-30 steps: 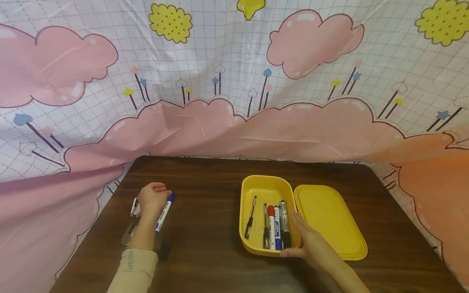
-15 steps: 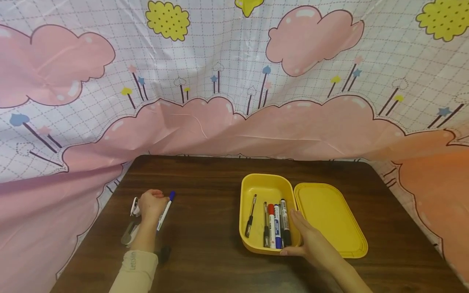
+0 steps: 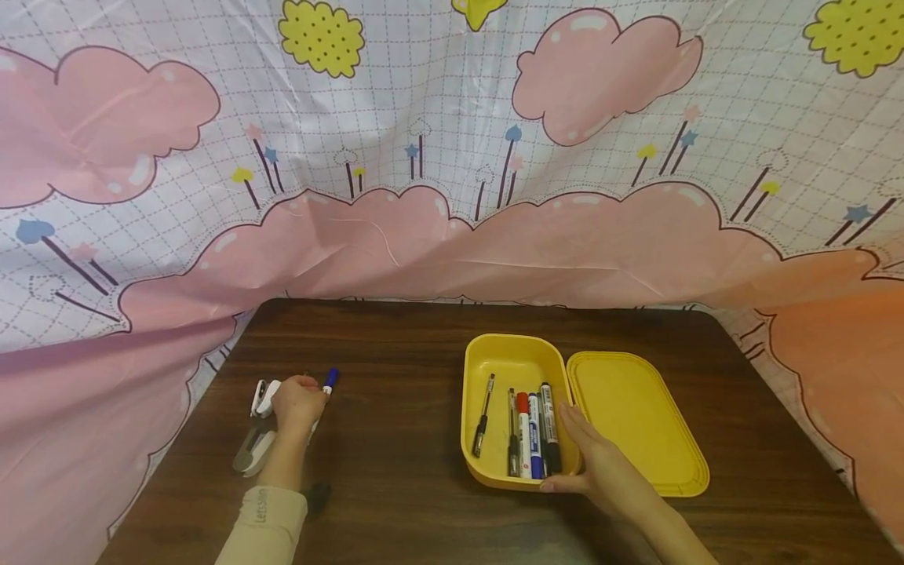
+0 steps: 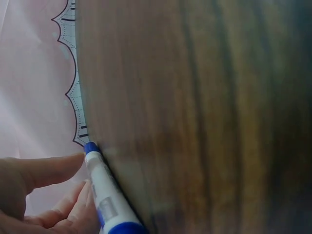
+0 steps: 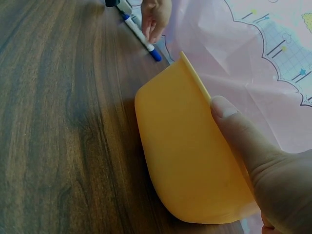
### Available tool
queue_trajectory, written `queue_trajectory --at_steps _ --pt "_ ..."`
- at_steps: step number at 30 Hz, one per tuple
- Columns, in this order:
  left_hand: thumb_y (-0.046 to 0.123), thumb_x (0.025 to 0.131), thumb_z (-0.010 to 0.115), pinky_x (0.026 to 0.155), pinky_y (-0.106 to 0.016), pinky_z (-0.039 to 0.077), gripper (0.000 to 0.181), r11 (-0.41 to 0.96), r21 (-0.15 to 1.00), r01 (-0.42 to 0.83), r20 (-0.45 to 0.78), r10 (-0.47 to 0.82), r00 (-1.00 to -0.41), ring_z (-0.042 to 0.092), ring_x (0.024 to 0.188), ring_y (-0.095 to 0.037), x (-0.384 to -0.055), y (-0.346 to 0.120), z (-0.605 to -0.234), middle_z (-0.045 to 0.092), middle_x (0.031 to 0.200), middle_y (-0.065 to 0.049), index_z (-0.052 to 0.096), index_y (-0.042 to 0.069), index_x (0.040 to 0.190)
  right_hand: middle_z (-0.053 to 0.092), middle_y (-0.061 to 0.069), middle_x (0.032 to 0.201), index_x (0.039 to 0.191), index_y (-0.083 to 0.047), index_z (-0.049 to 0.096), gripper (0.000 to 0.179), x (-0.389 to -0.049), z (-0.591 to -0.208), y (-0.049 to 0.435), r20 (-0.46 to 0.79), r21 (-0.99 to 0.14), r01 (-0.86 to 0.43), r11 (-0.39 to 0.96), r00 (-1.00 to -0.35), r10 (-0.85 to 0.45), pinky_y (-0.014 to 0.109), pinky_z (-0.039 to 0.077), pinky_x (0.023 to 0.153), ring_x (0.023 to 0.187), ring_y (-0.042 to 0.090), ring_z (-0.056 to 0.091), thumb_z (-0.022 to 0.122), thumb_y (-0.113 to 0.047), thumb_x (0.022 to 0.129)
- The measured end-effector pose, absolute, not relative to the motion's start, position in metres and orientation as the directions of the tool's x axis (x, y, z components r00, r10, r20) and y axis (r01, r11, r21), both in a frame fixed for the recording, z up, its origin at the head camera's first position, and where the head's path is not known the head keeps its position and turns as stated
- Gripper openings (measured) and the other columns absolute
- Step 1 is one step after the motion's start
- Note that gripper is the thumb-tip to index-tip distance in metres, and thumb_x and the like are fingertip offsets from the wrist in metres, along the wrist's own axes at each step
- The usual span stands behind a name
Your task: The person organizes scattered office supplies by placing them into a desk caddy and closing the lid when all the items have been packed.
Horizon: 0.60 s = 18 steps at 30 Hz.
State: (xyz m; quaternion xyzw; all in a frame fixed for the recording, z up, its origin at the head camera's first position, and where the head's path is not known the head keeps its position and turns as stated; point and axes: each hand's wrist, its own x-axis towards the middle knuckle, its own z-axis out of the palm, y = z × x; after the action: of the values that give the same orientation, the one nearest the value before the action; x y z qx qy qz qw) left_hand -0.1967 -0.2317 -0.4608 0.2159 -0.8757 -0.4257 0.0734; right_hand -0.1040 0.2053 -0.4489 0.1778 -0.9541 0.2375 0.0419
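My left hand [image 3: 298, 406] is over a blue-capped whiteboard marker [image 3: 330, 381] on the table. In the left wrist view thumb and fingers meet the marker [image 4: 105, 187]; the right wrist view shows fingertips at its middle. At the front right corner of a yellow plastic box [image 3: 487, 345], my right hand [image 3: 600, 463] holds the wall; its thumb [image 5: 226, 108] lies along the rim, the other fingers mostly hidden. Inside the box are a pen [image 3: 483, 420] at the left and, grouped right, another pen [image 3: 513, 439], a red-capped marker [image 3: 524, 439], a blue-ended marker [image 3: 534, 439] and a black marker [image 3: 549, 431].
A yellow lid [image 3: 632, 424] lies flat against the box's right side. Left of my left hand are a small white object [image 3: 260, 397] and a grey-and-white one [image 3: 253, 453], kinds unclear. A patterned curtain [image 3: 424, 259] hangs behind the dark wooden table [image 3: 402, 471].
My left hand first drew back slightly, then came to the right over the marker, covering its middle. More of both white objects shows. The right hand and box stay in place.
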Motion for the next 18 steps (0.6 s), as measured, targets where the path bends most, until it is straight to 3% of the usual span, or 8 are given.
queue_trajectory --at_steps 5,18 --pt "-0.001 0.075 0.066 0.088 -0.05 0.047 0.029 0.532 0.777 -0.338 -0.086 -0.441 -0.893 0.054 0.103 -0.049 -0.1981 -0.2305 -0.4638 0.064 0.108 -0.032 0.063 -0.01 0.103 0.032 0.024 0.153 0.146 0.003 0.035 0.114 -0.1037 -0.4488 0.2057 0.172 -0.44 -0.367 0.82 -0.93 -0.324 0.052 0.035 0.107 0.139 0.042 0.035 0.077 -0.061 0.062" --pt "0.003 0.073 0.061 0.09 -0.05 0.043 0.027 0.682 0.664 -0.307 -0.078 -0.345 -0.935 0.054 0.103 -0.048 -0.1989 -0.2336 -0.4618 0.065 0.104 -0.029 0.066 -0.008 0.098 0.033 0.025 0.153 0.146 0.002 0.036 0.112 -0.1032 -0.4493 0.2065 0.182 -0.45 -0.373 0.811 -0.928 -0.326 0.053 0.035 0.108 0.14 0.043 0.034 0.079 -0.059 0.063"
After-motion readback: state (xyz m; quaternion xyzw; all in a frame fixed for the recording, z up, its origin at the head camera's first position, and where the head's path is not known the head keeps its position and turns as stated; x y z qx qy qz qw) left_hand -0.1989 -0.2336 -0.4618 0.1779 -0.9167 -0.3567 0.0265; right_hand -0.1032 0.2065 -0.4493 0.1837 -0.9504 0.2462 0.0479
